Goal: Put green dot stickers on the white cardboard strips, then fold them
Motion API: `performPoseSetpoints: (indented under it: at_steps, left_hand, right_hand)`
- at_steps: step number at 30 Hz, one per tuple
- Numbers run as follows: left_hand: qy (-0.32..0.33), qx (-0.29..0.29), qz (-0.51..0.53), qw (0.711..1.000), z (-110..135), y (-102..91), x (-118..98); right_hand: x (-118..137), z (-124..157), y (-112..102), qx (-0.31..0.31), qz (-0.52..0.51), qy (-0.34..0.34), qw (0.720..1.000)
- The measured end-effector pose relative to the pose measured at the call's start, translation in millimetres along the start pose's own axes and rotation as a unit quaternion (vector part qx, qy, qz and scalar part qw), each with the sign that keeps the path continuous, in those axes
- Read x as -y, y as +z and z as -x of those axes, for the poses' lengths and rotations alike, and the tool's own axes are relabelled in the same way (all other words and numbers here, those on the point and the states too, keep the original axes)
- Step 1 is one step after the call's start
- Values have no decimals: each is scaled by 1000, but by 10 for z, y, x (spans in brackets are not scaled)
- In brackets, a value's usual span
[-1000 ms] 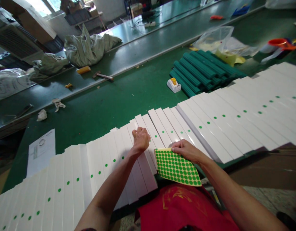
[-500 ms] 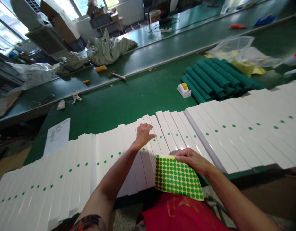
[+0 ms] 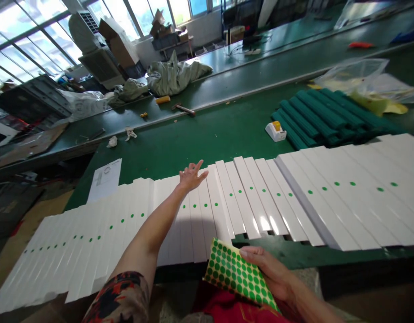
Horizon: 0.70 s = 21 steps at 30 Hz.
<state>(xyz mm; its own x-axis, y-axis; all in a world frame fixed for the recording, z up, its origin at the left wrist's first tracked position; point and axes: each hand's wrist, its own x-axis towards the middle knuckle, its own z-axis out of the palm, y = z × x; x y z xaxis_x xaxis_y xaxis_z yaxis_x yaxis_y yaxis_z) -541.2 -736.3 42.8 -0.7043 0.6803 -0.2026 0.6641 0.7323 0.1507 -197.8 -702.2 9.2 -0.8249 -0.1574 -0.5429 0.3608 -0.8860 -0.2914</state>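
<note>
A long row of white flat boxes [image 3: 247,202] lies side by side on the green table [image 3: 200,134], each with a small green dot sticker. My left hand [image 3: 191,176] reaches over the far ends of the middle boxes, fingers spread and open, holding nothing. My right hand [image 3: 266,269] is down near my lap, below the table's front edge, gripping a yellow sheet of green dot stickers [image 3: 235,273] by its right side.
A stack of dark green bars [image 3: 314,119] and a small white tape dispenser [image 3: 275,131] sit behind the boxes. Clear plastic bags [image 3: 358,76] lie at the far right. A printed paper [image 3: 105,178] lies at the left. Grey sacks [image 3: 175,74] and a hammer [image 3: 183,108] rest on the far conveyor.
My left hand moved from the boxes' middles toward their far ends and opened its fingers. My right hand pulled the sticker sheet back off the boxes toward my lap.
</note>
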Motion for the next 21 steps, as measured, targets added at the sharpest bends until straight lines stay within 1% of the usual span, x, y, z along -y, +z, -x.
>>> performPoseSetpoints:
  at_steps: [3, 5, 7, 10, 13, 15, 19, 21]
  left_hand:
    - [62, -2, -21, 998, 36, 136, 83]
    - [84, -15, -28, 996, 41, 214, 123]
    - [92, -31, -21, 995, 32, 265, 148]
    - [88, -44, -11, 995, 20, 287, 151]
    - [80, -47, -10, 996, 33, 272, 132]
    - [78, -50, -10, 996, 49, 259, 116]
    - [78, -60, -6, 995, 65, 258, 54]
    - [83, -64, -4, 995, 60, 273, -22]
  right_hand:
    - [-229, -157, 199, -19, -62, -28, 998]
    - [-333, -250, 334, -41, -100, -62, 992]
    - [-419, -322, 453, -66, -129, -96, 985]
    - [-550, -424, 588, -104, -158, -124, 974]
    - [-656, -544, 677, -146, -196, -154, 957]
    - [-687, -613, 718, -154, -221, -171, 948]
    - [-663, -652, 750, -152, -247, -177, 941]
    - [-615, -607, 722, -171, -257, -178, 934]
